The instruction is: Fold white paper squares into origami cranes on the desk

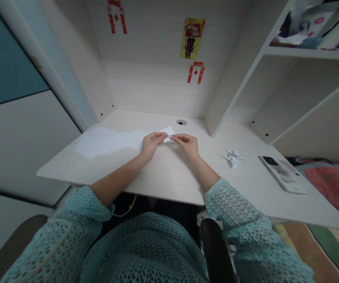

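Over the middle of the desk, my left hand [152,143] and my right hand [188,144] meet fingertip to fingertip on a small piece of white paper [167,130]. Each hand pinches it from its own side, closed between thumb and fingers. The paper looks partly folded, though the fingers cover much of it. Left of my left hand, flat white paper sheets [104,142] lie overlapping. To the right of my right hand sits a small pile of folded paper pieces [233,157] with pointed ends.
A white device with a dark screen [283,175] lies on the desk [172,181] at the right. Behind my hands is a round cable hole [181,122]. An upright panel [231,82] divides the shelving. A chair armrest [217,251] stands below the desk's front edge.
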The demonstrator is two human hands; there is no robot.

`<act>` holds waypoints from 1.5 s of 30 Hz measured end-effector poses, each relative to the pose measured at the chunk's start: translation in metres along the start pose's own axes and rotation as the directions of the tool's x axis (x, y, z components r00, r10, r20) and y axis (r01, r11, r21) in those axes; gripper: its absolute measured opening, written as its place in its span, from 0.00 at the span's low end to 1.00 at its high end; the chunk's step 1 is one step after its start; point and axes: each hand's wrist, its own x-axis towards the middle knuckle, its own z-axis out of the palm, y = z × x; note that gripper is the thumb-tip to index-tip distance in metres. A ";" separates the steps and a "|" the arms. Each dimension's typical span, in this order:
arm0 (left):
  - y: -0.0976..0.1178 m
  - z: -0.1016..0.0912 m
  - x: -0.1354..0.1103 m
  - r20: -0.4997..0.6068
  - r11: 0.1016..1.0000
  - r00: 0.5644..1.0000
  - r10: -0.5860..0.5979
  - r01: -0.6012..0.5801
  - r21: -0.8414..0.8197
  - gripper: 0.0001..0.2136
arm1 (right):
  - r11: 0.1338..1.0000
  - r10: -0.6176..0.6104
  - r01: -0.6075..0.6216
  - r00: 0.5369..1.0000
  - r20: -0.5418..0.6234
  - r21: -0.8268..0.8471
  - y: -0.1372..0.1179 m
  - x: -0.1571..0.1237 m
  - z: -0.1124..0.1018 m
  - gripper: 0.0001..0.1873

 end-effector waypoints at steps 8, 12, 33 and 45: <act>-0.005 0.001 -0.001 0.003 0.999 1.000 -0.001 0.001 -0.042 0.13 | 0.990 0.105 -0.104 0.994 -0.005 0.097 -0.004 -0.003 0.002 0.15; -0.007 0.002 -0.001 0.000 0.995 0.999 -0.041 0.041 -0.089 0.13 | 0.988 0.093 -0.091 0.996 -0.017 0.123 -0.002 -0.002 0.002 0.14; -0.005 0.005 -0.005 -0.043 0.998 0.997 0.066 -0.066 0.001 0.14 | 0.975 0.116 -0.117 0.993 0.020 0.188 -0.002 -0.002 0.003 0.18; -0.001 0.007 -0.008 -0.081 0.990 0.987 0.139 -0.136 0.045 0.13 | 0.973 0.106 -0.108 0.994 0.022 0.203 0.000 -0.001 0.002 0.16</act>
